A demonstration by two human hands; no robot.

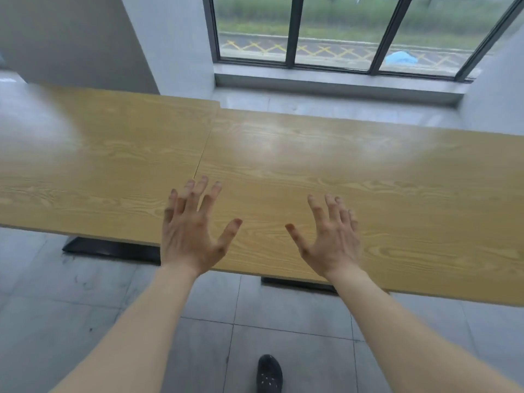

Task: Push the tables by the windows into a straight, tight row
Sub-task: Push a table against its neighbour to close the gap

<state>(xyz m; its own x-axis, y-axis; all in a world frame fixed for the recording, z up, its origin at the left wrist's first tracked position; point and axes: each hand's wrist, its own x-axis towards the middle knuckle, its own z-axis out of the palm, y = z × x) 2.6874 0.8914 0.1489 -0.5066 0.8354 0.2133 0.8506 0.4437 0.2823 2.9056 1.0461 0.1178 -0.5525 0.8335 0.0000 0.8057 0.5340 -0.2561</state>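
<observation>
Two long light-oak wood-grain desks butted end to end below a dark-framed window.

The left desk (93,154) meets the right desk (368,177) at a thin seam, its far edge set further back. The left hand (190,236) and right hand (331,239) are over the right desk's near edge, fingers spread, gripping nothing. Black desk feet (113,249) stand on the grey tiled floor (85,302); a black shoe (269,374) shows below.
</observation>
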